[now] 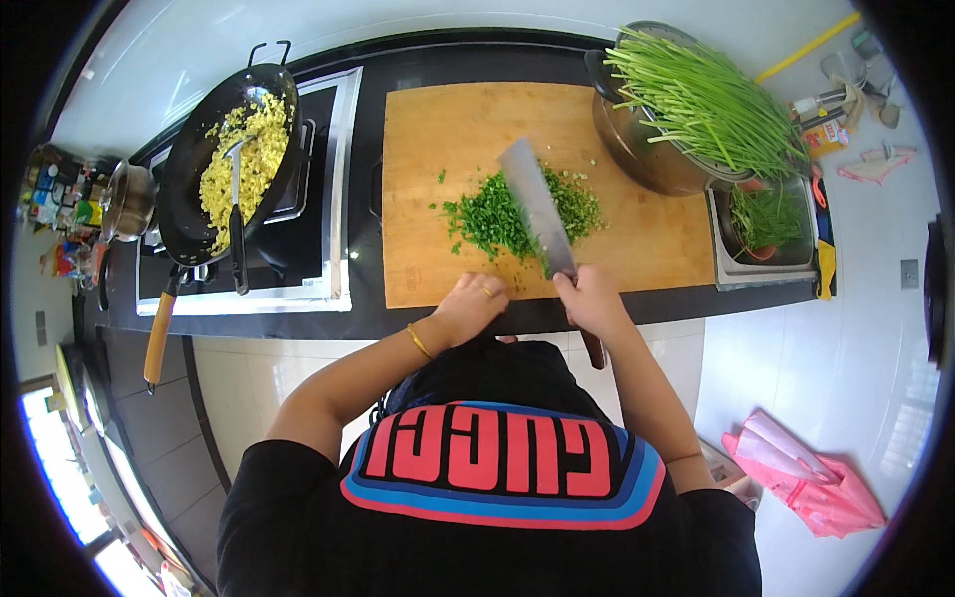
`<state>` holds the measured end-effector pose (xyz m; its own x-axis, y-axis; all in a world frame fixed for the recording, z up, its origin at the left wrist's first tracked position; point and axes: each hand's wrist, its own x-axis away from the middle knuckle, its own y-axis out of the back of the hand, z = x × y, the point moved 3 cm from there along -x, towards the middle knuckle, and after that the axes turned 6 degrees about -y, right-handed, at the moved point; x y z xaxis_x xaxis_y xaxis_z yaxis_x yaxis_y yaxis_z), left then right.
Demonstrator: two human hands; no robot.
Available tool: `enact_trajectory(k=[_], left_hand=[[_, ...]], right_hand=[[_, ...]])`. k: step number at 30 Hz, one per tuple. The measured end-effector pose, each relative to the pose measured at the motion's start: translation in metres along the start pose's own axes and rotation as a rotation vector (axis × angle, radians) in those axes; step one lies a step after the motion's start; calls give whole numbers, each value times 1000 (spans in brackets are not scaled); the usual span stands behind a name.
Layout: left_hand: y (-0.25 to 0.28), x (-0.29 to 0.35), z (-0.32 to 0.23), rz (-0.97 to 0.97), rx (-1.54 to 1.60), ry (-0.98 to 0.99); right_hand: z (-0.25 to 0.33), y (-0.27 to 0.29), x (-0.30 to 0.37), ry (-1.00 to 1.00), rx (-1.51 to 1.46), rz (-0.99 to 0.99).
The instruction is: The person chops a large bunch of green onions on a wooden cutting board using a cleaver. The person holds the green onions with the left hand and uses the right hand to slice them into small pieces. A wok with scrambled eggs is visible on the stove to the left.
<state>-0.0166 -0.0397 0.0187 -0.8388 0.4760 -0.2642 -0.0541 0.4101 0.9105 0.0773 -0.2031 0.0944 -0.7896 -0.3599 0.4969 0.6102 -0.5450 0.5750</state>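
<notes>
My right hand (594, 301) is closed round the handle of a broad cleaver (537, 207). The blade slants up and left across a heap of finely chopped greens (485, 216), which shows on both sides of it. Under everything lies a wooden cutting board (657, 244), with small green bits scattered around the heap. At the board's near edge rests my left hand (475, 306), its fingers curled in and nothing visible in them. It is apart from both the blade and the greens.
On the stove at left, a black wok (179, 189) holds yellow scrambled egg (244, 169) and a spatula (237, 214). Its wooden handle juts past the counter. Long green stalks (696, 99) lie across a large pot (637, 149) at back right. A sink (766, 269) holds more greens.
</notes>
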Motion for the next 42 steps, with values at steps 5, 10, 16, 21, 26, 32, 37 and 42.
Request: enact_trajectory(k=[5, 10, 16, 21, 26, 32, 37, 42], left_hand=[[15, 16, 70, -426, 245, 628], [40, 4, 103, -486, -26, 620], [26, 5, 104, -312, 10, 564], [25, 1, 98, -439, 75, 639], [15, -6, 102, -383, 74, 631], [33, 4, 106, -284, 271, 556], [40, 21, 102, -396, 226, 650], [30, 23, 102, -341, 170, 639]], right_hand=[[1, -24, -4, 116, 176, 32], [12, -32, -6, 113, 238, 32], [21, -44, -4, 98, 272, 37], [14, -47, -6, 58, 206, 68], [19, -47, -7, 37, 199, 68], [27, -51, 0, 100, 333, 50], [26, -60, 1, 60, 324, 76], [25, -65, -2, 64, 351, 92]])
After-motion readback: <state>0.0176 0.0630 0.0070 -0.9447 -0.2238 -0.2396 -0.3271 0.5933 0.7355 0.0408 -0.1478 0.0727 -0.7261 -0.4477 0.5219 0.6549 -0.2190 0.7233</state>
